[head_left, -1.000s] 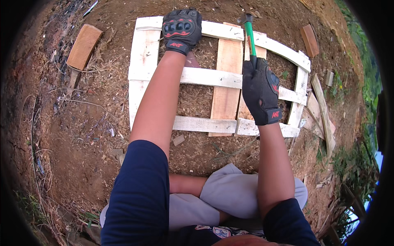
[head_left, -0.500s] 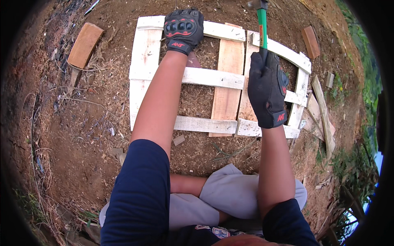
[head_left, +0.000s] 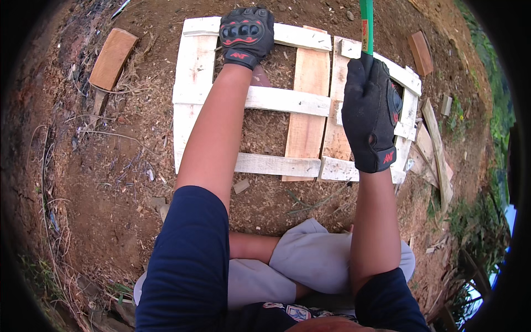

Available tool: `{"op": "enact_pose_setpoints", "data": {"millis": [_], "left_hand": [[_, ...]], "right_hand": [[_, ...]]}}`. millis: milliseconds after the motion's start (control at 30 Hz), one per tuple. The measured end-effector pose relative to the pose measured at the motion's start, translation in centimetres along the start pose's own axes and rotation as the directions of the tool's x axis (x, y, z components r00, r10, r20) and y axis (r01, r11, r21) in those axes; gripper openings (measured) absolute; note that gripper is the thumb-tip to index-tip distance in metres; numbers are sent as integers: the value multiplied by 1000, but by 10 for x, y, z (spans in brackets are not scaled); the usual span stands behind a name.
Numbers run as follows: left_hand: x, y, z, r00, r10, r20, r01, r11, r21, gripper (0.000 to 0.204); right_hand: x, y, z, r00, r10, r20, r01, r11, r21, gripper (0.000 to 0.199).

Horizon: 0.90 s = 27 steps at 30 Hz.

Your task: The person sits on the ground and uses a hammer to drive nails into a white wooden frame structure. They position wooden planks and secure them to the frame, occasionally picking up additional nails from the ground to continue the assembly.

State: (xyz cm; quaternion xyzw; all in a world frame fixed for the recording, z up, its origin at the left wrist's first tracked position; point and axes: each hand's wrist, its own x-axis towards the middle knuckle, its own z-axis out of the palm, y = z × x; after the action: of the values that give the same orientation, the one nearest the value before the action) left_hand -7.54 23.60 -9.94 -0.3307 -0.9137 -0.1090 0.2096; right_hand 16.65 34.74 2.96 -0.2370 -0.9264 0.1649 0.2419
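Note:
Two slatted panels of white-painted and bare wood lie side by side on the ground, the left panel [head_left: 282, 101] nearly touching the right panel [head_left: 338, 169]. My left hand [head_left: 246, 36], in a black glove with red trim, is curled over the far rail of the left panel, its fingertips hidden. In a matching glove, my right hand [head_left: 371, 116] is wrapped round the dark grip of a hammer [head_left: 366, 27] with a green handle. That hand is raised above the right panel. The hammer's head is beyond the top edge of the picture.
A reddish-brown block [head_left: 113, 58] lies at the far left, and a similar block [head_left: 421, 52] at the far right. Loose wood strips [head_left: 437, 155] rest beside the right panel. Wood chips litter the brown soil [head_left: 110, 210]. My crossed legs [head_left: 315, 260] are just in front.
My right hand has moved slightly right and up with the hammer, whose head has left the picture. The left hand stays on the far rail.

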Motion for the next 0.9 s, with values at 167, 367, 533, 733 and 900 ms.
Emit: {"op": "enact_pose_setpoints", "data": {"millis": [167,367,533,733,900], "left_hand": [[3,8,-6,1000,-2,24,2,1000,-13,34],[2,5,-6,1000,15,-4,-15,1000,-6,34],[0,1,-9,1000,5,27,-5,1000,13,34],[4,9,-5,1000,13,-24,-13,1000,13,35],[-1,2,-5,1000,-15,16,15,1000,22,35]], "right_hand": [[-11,10,18,994,-32,-108,38,998,47,22],[-10,13,12,970,131,205,-118,990,-73,24],[1,-11,-5,996,74,-55,-67,990,125,29],[-19,23,20,963,62,262,-23,989,-148,27],[4,-11,-8,994,106,-19,-104,992,77,33]]}}
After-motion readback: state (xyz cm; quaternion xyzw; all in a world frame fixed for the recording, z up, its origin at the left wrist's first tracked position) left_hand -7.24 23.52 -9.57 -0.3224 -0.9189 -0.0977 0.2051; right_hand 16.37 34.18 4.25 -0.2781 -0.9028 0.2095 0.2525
